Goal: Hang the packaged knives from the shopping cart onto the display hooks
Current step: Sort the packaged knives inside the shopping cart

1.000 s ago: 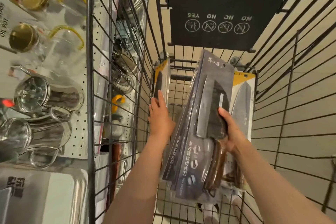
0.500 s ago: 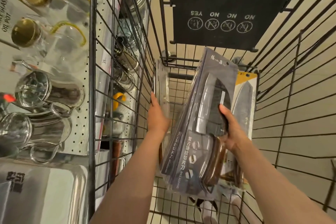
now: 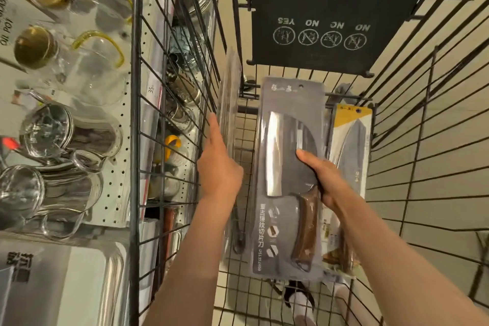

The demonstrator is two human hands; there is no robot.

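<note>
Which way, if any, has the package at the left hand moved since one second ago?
Yes. The package at the left hand has turned edge-on and now rises against the cart's left wall, its yellow face hidden.

Warm, even indoor light; glare streaks the cleaver blade (image 3: 272, 153); wide-angle bending at edges; left glassware (image 3: 53, 140) soft.

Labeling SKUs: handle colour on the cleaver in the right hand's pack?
Dark brown wood grain on the cleaver handle, clearest in the head view.
</note>
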